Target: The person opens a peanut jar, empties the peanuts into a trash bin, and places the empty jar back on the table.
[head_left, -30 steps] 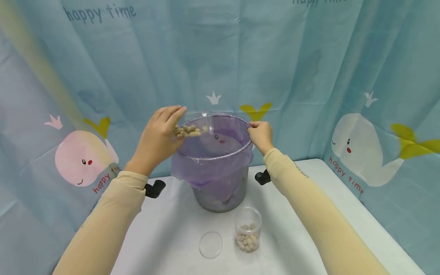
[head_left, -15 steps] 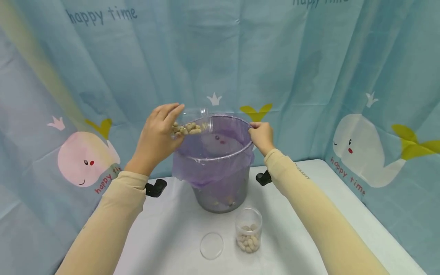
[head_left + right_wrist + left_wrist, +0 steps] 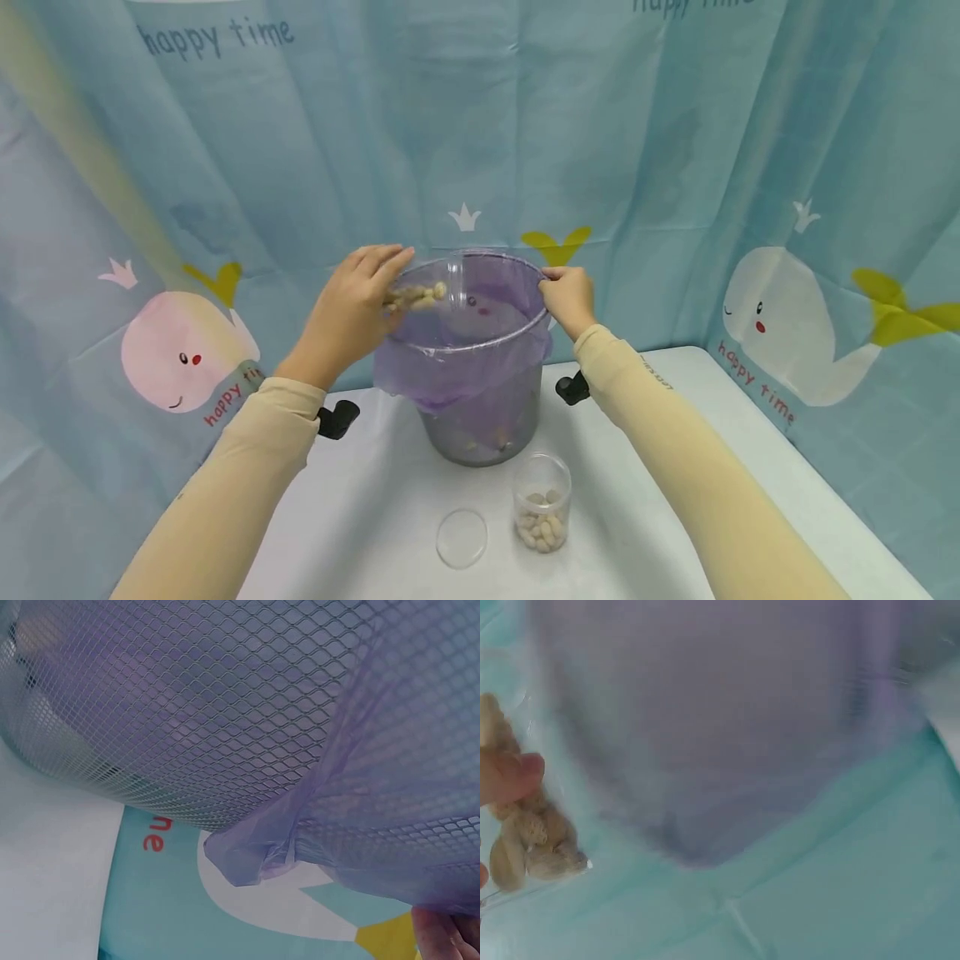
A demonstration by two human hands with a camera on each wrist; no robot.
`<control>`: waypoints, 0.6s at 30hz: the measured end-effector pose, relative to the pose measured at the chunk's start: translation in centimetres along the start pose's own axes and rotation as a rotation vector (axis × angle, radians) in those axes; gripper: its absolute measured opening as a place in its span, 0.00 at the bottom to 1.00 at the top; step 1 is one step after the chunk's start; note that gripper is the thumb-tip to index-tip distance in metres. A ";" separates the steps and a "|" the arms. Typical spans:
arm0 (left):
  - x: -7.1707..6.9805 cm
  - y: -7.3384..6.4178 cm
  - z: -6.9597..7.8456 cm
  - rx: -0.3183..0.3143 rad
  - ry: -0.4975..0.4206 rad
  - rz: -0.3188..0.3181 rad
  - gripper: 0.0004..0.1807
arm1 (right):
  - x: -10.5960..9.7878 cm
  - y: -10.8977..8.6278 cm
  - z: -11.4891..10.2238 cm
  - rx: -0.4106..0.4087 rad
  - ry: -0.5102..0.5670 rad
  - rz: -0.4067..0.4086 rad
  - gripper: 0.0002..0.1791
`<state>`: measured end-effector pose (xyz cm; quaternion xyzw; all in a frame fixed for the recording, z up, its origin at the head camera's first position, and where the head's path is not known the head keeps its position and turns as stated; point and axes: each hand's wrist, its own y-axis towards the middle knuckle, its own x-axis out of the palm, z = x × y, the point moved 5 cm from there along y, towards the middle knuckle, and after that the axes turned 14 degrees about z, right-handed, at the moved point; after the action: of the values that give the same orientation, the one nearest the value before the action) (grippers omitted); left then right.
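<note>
My left hand grips a clear plastic jar lying on its side over the left part of a bin's opening, its mouth facing right. Unshelled peanuts inside the jar look blurred. In the left wrist view, the peanuts show through the clear wall beside a fingertip. The wire mesh bin stands upright, lined with a purple plastic bag folded over its rim. My right hand pinches the rim and bag at the right side; in the right wrist view its fingers touch the bag's edge.
In front of the bin, a second clear jar stands uncovered, partly filled with peanuts. A round clear lid lies left of it on the white table. A blue printed curtain hangs close behind the bin.
The left hand has dipped slightly and moved a little right with the jar. Peanuts inside have shifted and blurred toward its mouth. My right hand stays at the rim.
</note>
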<state>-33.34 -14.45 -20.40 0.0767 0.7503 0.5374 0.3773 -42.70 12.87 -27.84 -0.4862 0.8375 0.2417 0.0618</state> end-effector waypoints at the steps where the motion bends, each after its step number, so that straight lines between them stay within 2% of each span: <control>1: 0.2 -0.2 0.1 0.005 -0.005 -0.030 0.42 | 0.0 0.0 0.0 -0.001 -0.001 0.003 0.19; 3: 0.7 -0.7 0.3 0.012 -0.015 -0.090 0.42 | 0.1 0.0 0.0 -0.002 -0.004 0.006 0.19; 5: 0.8 -0.9 0.4 0.011 -0.013 -0.111 0.42 | 0.1 0.0 0.0 -0.006 -0.006 0.002 0.20; 7: 0.4 -0.7 0.2 -0.009 -0.016 -0.078 0.43 | 0.2 0.1 0.1 -0.006 -0.004 -0.001 0.20; 10: -0.7 -0.1 -0.5 -0.066 -0.012 0.017 0.43 | 0.2 0.1 0.1 -0.004 -0.006 0.002 0.20; 12: -1.2 0.3 -0.9 -0.088 -0.013 0.043 0.42 | 0.1 0.1 0.2 0.002 -0.009 0.004 0.20; 14: -1.3 0.4 -1.1 -0.081 -0.002 0.013 0.41 | 0.0 0.1 0.2 0.003 -0.015 0.004 0.20; 16: -1.0 0.2 -1.0 -0.046 0.005 -0.043 0.41 | 0.0 0.1 0.3 0.002 -0.019 0.000 0.20; 18: -0.7 0.1 -0.8 -0.022 0.004 -0.070 0.40 | 0.0 0.1 0.2 0.003 -0.020 -0.004 0.20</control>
<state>-33.39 -15.44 -19.86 0.0451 0.7475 0.5321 0.3951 -42.81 13.00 -27.98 -0.4852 0.8363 0.2452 0.0712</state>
